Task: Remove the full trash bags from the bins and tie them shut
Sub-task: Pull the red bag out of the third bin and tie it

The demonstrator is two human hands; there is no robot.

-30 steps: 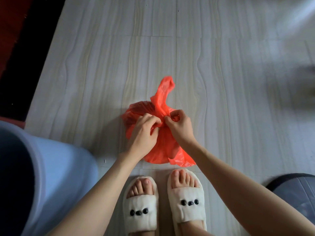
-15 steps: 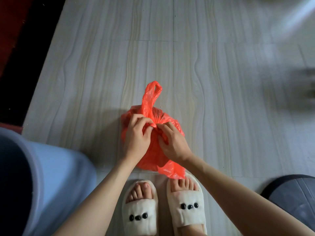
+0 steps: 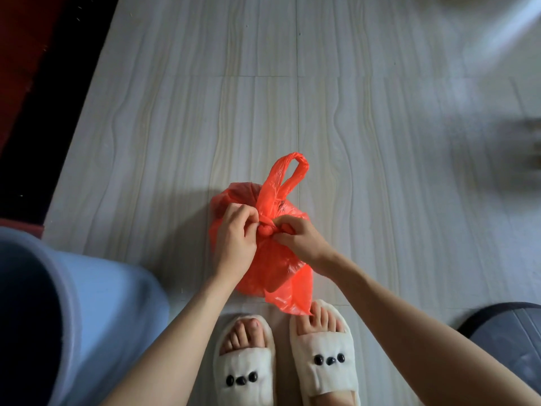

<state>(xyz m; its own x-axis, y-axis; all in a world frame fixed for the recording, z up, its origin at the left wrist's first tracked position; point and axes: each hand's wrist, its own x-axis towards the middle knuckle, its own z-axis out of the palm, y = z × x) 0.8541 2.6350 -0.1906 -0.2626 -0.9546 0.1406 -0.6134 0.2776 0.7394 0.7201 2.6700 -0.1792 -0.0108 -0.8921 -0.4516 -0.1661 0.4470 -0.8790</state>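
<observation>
- The red trash bag (image 3: 272, 259) sits on the floor (image 3: 380, 142) slightly below the centre of the frame, just above your two feet.
- The bag's neck is gathered into a knot (image 3: 265, 228) at the middle of the bag. One handle loop (image 3: 288, 177) stands up from the knot toward the top of the frame, tilted slightly right.
- A loose flap of red plastic (image 3: 295, 300) hangs off the bag's lower right edge and reaches the toes of your right foot.
- Your left hand (image 3: 234, 238) is on the left side of the knot. Its fingers (image 3: 248, 213) are curled and pinch the twisted plastic at the knot.
- Your right hand (image 3: 301, 240) is on the right side of the knot. Its fingers (image 3: 285, 222) and thumb are curled and pinch the plastic from that side.
- The two hands are close together, with only the knot between them.
- You wear white slippers: the left slipper (image 3: 244, 373) and right slipper (image 3: 325, 356) each carry three dark beads across the strap.
- A light blue bin (image 3: 96, 303) with a dark interior fills the lower left of the frame, well apart from the bag.
- A dark grey rounded object (image 3: 509, 326) is cut off at the lower right edge.
- A dark red and black strip (image 3: 38, 98) runs along the upper left edge of the floor.
</observation>
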